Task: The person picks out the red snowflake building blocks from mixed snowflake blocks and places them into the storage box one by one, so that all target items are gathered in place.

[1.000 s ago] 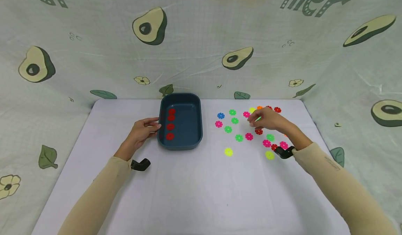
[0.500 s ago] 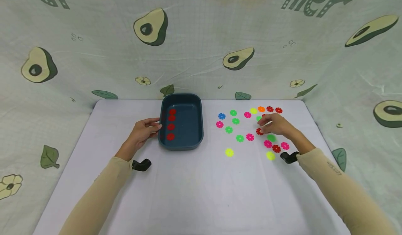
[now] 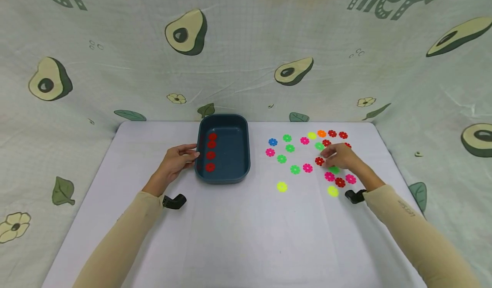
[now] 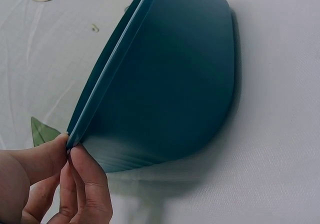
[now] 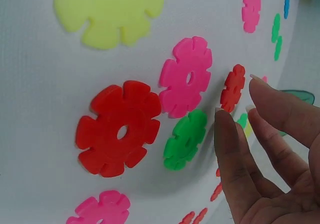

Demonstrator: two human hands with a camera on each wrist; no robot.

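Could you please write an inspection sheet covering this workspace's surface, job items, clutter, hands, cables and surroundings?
Surface: white table, with things grouped on its far half.
Job items: dark blue tray holding four red discs in a rough line; flower-shaped discs in six colors lie scattered to its right.
Clutter: nothing seen.
Hands: left hand pinches the tray's rim; right hand is beside a red disc, contact unclear.
Cables: nothing seen.
Surroundings: avocado-print cloth behind and beside the table.

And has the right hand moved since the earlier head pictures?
Yes, the right hand moved right and slightly nearer the person, judged by the blue flower-shaped disc.
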